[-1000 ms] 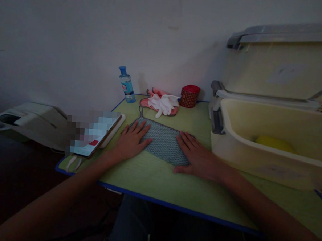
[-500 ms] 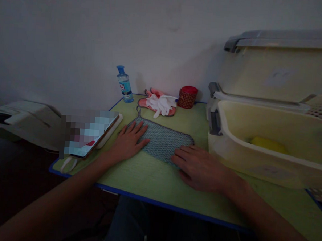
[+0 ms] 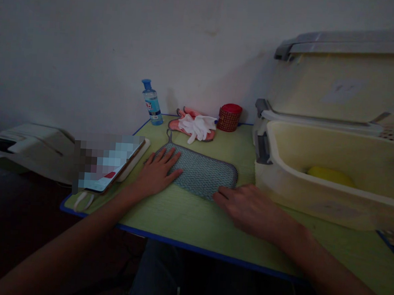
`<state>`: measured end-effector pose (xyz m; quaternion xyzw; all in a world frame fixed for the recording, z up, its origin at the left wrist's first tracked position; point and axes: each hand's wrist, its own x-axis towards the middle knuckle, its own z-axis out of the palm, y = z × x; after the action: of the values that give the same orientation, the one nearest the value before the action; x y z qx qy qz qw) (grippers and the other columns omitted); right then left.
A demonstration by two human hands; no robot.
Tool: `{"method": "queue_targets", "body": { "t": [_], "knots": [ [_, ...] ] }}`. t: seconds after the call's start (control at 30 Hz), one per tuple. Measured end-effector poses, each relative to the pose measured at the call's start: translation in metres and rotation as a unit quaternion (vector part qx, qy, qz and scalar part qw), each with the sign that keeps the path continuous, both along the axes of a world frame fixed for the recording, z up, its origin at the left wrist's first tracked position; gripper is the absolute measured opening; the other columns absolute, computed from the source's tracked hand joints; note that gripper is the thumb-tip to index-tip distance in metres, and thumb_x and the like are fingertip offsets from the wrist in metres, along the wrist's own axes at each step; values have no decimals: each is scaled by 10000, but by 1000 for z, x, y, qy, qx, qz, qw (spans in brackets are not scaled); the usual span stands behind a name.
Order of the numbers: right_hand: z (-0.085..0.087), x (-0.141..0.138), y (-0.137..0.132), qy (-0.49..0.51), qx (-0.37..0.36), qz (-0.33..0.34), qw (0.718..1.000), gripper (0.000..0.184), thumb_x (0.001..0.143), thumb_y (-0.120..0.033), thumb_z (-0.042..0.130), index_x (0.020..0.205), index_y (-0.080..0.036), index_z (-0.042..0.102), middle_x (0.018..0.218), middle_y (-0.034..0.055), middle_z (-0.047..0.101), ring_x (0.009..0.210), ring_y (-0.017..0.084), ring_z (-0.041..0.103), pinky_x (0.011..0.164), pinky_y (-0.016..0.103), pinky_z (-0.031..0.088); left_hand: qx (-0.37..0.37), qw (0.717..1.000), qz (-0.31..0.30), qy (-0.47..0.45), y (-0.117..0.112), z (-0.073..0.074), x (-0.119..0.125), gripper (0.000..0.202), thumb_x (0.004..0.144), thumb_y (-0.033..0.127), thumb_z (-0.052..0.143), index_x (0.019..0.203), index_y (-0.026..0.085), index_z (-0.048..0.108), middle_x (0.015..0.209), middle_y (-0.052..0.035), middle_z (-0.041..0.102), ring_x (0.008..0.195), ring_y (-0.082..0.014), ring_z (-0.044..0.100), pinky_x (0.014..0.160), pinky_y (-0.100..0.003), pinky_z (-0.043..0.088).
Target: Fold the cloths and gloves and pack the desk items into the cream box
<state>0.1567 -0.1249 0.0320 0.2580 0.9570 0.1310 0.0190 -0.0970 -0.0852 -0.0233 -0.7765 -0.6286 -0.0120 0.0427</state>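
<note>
A blue-grey textured cleaning cloth (image 3: 200,169) with dark edging lies flat on the green table mat, its hanging loop at the far left corner. My left hand (image 3: 158,172) rests on the cloth's left end with fingers spread, palm down. At the near right corner, my right hand (image 3: 246,208) has its fingers curled together and pinches the cloth's edge. The fingertips of the right hand are partly hidden behind its knuckles.
A blue bottle (image 3: 153,104), white gloves (image 3: 196,126) on a pink cloth (image 3: 175,125) and a red-lidded round container (image 3: 230,118) stand by the wall. On the right is an open cream bin (image 3: 314,199) holding something yellow (image 3: 330,175). A phone (image 3: 115,169) lies left.
My right hand has drawn slightly toward me and its fingers have curled in at the corner, baring more of the cloth's right edge. The left hand has stayed in place.
</note>
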Motion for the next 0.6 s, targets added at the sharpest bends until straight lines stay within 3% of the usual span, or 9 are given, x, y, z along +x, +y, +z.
{"method": "queue_targets", "body": {
  "t": [0.23,0.33,0.43,0.53,0.6],
  "knots": [
    [3,-1,2,61,18,-78,995,192,797,-14,438,864,-151,554,749,41,635,554,148,591,461,268,291,-7,1000,-13,8,1,3,-2,616,909,534,206,1419,190,219,1490,-81,188,1366,-294,176,1073,-508,189],
    [5,-3,3,73,2,-106,992,165,786,-40,444,846,-142,560,742,55,630,572,152,587,473,267,296,-28,992,-118,21,7,14,-6,600,913,531,204,1423,215,195,1498,-80,149,1375,-279,144,1083,-496,157],
    [5,-4,4,97,1,-124,988,134,802,-101,445,852,-140,563,755,68,630,582,164,579,475,272,304,-97,965,-241,33,16,25,-6,538,934,485,170,1425,270,131,1508,-35,97,1385,-234,107,1091,-466,144],
    [3,-4,5,130,10,-137,982,133,832,-140,433,849,-148,564,766,60,627,582,162,569,481,274,330,-140,948,-284,37,22,27,-2,529,940,465,169,1426,269,96,1511,-36,67,1389,-222,61,1095,-464,122],
    [1,-5,6,156,18,-146,977,135,847,-151,430,846,-147,565,791,61,627,602,162,577,496,271,367,-136,950,-280,29,23,24,3,533,939,465,173,1426,267,84,1512,-42,39,1390,-229,30,1096,-482,95]
  ]
}}
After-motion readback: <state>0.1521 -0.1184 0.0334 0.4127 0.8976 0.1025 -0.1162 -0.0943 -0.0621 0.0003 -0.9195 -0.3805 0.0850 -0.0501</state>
